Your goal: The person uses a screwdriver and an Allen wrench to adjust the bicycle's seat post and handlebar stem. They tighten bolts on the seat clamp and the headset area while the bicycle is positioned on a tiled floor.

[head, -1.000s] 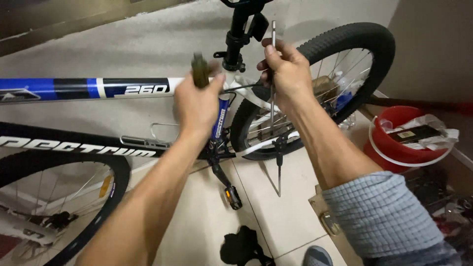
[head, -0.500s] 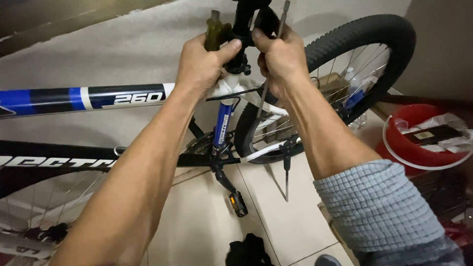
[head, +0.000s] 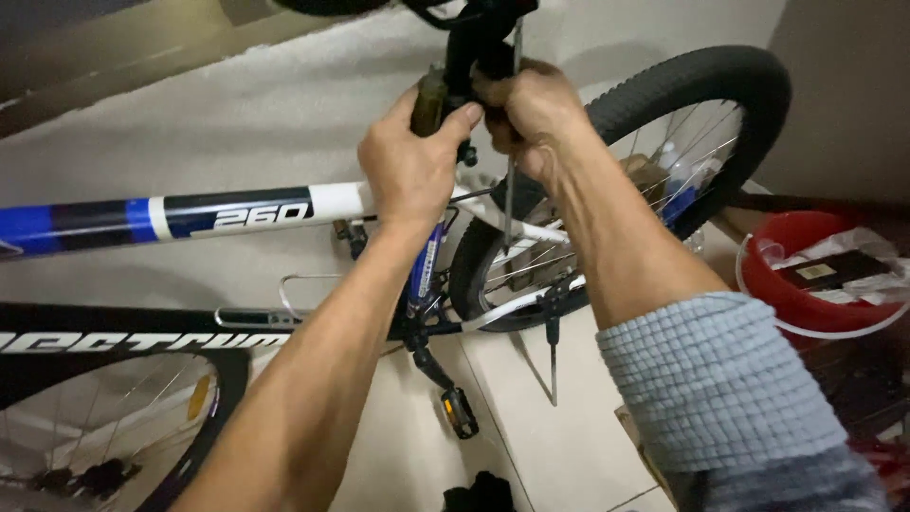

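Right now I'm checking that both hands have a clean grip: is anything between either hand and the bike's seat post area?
Nothing visible is in the way. The left hand is already closed on an olive tool handle beside the black seat post, and the right hand grips a thin metal rod against it.

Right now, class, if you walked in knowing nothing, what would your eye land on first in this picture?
First, the two bare hands at top centre: the left hand grips a dark tool handle, and the right hand closes around a thin metal rod by the black seat post. Under them runs the blue, black and white bicycle frame, with the knobbly rear tyre at upper right and a red bucket at right.
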